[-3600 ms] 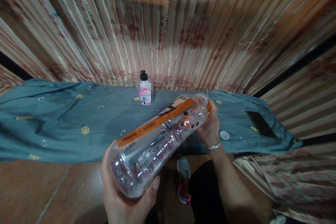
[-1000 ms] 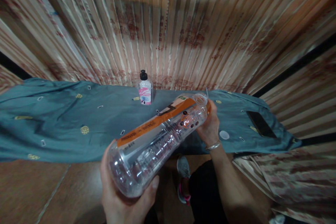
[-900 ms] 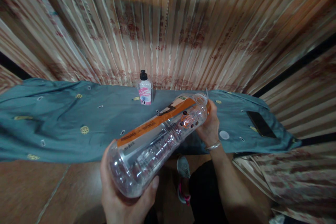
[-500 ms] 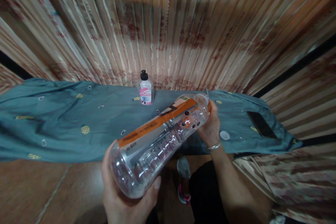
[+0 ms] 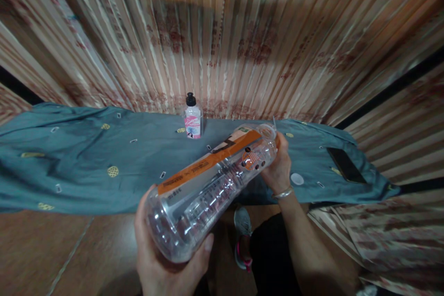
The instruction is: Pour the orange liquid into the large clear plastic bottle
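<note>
A large clear plastic bottle with an orange label lies tilted across the middle, its base toward me and its neck pointing away to the right. My left hand cups the base from below, fingers wrapped round it. My right hand grips the neck end, with a thin stick or straw poking up beside it. On that wrist sits a metal bracelet.
A teal cloth covers a long surface in front of me. On it stand a small bottle with a black cap and pink label, a white bottle cap and a dark phone. Striped curtains hang behind. A shoe shows below.
The big bottle has turned slightly in my hands, its label print shifting; both hands keep their hold in nearly the same place.
</note>
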`<state>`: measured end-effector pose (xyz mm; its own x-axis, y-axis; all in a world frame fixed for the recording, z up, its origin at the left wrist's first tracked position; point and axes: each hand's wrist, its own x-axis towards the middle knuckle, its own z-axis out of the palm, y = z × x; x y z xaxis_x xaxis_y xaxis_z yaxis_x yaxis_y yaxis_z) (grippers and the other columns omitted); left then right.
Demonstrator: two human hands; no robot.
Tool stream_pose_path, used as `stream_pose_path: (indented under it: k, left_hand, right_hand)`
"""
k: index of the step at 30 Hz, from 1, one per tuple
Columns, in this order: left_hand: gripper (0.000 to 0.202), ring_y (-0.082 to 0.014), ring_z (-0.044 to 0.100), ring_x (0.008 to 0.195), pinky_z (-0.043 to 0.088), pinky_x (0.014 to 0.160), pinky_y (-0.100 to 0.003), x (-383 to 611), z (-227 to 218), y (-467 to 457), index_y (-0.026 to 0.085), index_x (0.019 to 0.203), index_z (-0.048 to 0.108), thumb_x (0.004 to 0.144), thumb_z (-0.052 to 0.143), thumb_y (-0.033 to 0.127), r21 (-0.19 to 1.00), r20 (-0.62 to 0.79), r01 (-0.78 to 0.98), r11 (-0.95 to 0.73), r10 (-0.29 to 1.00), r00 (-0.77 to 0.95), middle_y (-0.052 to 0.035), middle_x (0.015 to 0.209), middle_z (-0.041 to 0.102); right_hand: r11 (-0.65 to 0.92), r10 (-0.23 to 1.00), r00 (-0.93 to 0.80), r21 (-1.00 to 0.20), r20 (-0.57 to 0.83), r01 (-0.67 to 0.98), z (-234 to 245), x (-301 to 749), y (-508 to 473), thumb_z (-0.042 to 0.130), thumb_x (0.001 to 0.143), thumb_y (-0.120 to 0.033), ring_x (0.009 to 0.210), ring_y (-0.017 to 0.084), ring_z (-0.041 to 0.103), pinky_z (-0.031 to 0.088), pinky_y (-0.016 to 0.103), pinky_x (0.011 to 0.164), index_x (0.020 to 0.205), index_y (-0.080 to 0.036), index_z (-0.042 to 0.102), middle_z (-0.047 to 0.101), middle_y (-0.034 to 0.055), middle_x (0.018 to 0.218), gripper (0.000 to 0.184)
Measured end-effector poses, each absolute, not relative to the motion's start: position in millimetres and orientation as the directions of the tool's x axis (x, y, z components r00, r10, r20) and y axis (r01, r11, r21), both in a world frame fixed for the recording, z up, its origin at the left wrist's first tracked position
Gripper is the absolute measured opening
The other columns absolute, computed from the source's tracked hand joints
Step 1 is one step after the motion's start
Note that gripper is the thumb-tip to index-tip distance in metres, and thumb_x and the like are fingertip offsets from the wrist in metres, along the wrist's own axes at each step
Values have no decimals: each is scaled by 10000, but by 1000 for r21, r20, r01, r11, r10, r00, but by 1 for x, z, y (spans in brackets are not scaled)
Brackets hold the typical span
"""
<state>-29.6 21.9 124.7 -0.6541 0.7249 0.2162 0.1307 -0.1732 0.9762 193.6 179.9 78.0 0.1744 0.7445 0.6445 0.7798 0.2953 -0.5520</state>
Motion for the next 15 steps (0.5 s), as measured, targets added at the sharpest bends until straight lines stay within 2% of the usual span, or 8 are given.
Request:
stream_pose_path:
  k: [5,11,15]
  left_hand:
    - [949,-326,737,1201,673,890,-369,-29,122,21,217,1474,612,647,981,500,978,210,126,-169,726,-655,-161,1414,681]
    - [915,-273,773,1121,673,838,-301,-30,123,23,188,1456,642,635,975,412,970,243,146,-195,719,-652,-138,1342,726]
    - [909,-265,774,1106,674,817,-294,-31,124,23,195,1448,648,632,977,422,969,245,151,-194,716,-653,-129,1335,730]
  right_hand:
    - [316,738,165,-552,654,772,78,193,180,749,840,-404,1239,355,740,631,519,1042,1471,-182,470,731,182,1361,725]
    - [294,747,176,-556,641,777,79,193,180,751,837,-400,1217,354,749,641,517,1021,1463,-195,483,741,173,1347,711]
    - [311,747,166,-559,644,769,80,193,180,740,841,-374,1213,350,750,643,513,1026,1434,-197,508,739,174,1345,661]
